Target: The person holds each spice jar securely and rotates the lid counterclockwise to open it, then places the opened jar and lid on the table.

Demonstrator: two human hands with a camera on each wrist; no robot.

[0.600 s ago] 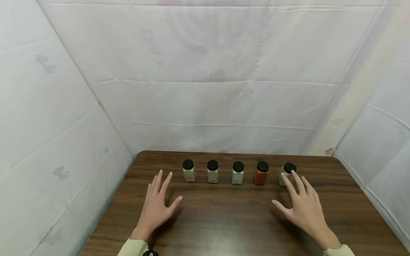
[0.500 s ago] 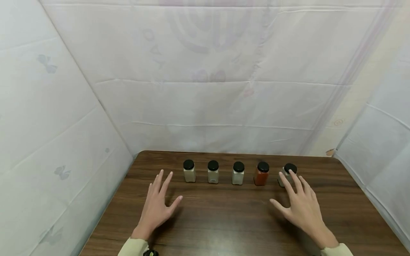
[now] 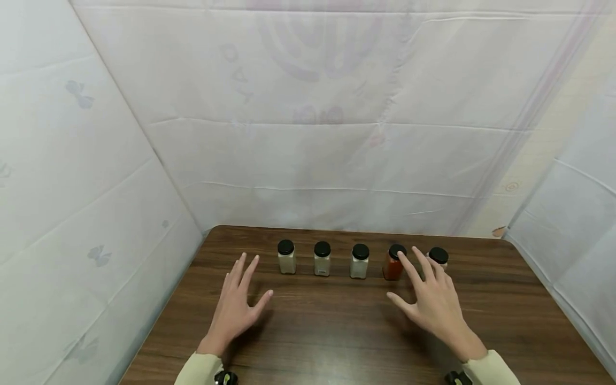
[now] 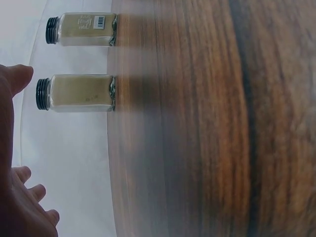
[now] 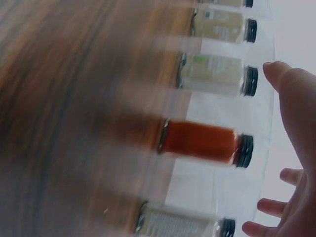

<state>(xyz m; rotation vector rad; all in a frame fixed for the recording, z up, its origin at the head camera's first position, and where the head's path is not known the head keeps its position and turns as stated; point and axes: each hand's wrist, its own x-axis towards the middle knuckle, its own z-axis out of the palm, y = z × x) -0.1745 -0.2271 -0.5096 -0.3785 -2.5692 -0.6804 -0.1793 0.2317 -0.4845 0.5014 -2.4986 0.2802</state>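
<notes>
A row of square glass spice jars with black lids stands along the back of the wooden table. Leftmost is a jar of beige powder [image 3: 287, 263], then a similar pale jar [image 3: 322, 264], then a whitish jar [image 3: 359, 267]. Fourth comes a jar of orange-red spice [image 3: 391, 270]; the rightmost jar [image 3: 438, 255] is mostly hidden behind my right hand [image 3: 437, 305]. That hand is spread, its index fingertip overlapping the red jar's lid in the head view. My left hand [image 3: 233, 307] hovers with fingers spread, in front and left of the leftmost jar. Both hands hold nothing.
The brown table [image 3: 327, 331] has a straight back edge just behind the jars and rounded far corners. White sheeting [image 3: 308, 160] rises behind it, with more at the left and right sides. A dark device is strapped at each wrist, below the pale sleeves.
My right hand has moved left, from in front of the rightmost jar toward the red one. The left hand stays nearly still. The head view has shifted slightly; the jars keep their places.
</notes>
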